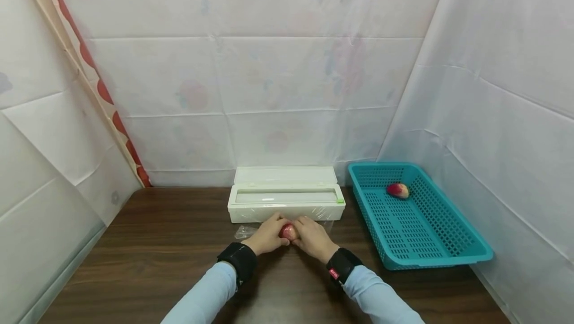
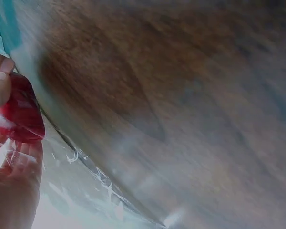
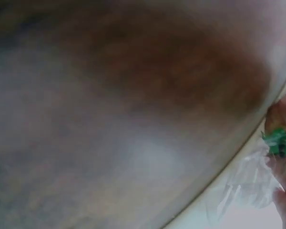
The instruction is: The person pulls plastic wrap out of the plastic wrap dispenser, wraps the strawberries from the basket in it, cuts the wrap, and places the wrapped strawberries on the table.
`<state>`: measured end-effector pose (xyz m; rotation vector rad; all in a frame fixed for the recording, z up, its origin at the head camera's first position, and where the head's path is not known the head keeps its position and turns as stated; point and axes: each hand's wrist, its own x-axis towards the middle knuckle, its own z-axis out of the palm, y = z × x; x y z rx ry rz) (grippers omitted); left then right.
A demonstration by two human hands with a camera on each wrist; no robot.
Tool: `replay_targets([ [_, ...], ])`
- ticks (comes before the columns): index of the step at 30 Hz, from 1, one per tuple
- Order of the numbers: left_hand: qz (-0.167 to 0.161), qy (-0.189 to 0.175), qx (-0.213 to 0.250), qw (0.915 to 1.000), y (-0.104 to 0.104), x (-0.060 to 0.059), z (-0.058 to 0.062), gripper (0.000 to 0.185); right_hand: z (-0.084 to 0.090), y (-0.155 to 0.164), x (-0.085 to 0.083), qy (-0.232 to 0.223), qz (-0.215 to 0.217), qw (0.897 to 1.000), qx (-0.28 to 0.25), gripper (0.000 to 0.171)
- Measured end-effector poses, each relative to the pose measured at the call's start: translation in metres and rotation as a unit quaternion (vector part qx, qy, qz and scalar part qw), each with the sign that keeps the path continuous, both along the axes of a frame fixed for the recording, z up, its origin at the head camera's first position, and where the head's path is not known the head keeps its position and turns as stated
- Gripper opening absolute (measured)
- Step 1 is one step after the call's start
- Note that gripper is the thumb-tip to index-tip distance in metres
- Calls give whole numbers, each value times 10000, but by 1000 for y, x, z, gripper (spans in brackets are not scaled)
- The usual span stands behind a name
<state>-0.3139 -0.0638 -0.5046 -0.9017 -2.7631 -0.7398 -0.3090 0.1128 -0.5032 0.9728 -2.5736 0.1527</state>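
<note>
The white dispenser box (image 1: 285, 199) blocks straight ahead, the teal basket (image 1: 466, 256) blocks right; bare table (image 1: 157, 244) lies open left.

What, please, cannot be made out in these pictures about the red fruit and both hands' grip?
- Head view: left hand and right hand cover most of the red fruit; their fingertips are hidden.
- Left wrist view: fruit cut by the frame edge, table blurred.
- Right wrist view: blurred; right hand cut off at the edge.

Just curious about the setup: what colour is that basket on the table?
The basket is teal, a blue-green plastic mesh, and shows best in the head view.
</note>
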Motion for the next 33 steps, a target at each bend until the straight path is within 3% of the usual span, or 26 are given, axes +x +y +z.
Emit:
replay_targets([
  [3, 203, 18, 30, 9998, -2, 3, 2, 52, 5, -1, -1, -316, -142, 9994, 87, 42],
  [8, 359, 376, -63, 9986, -2, 6, 4, 51, 8, 2, -4, -834, -364, 9958, 100, 42],
  [17, 394, 720, 175, 9965, -3, 6, -5, 38, 8, -2, -6, -916, -300, 9952, -162, 35],
  [24, 443, 514, 335, 9971, -4, 3, -5, 31, 11, -6, -8, -1493, -512, 9859, -549, 31],
  [33, 558, 286, 429, 9971, -3, 1, -4, 23, 8, -5, -10, -1899, -596, 9718, -1267, 35],
])
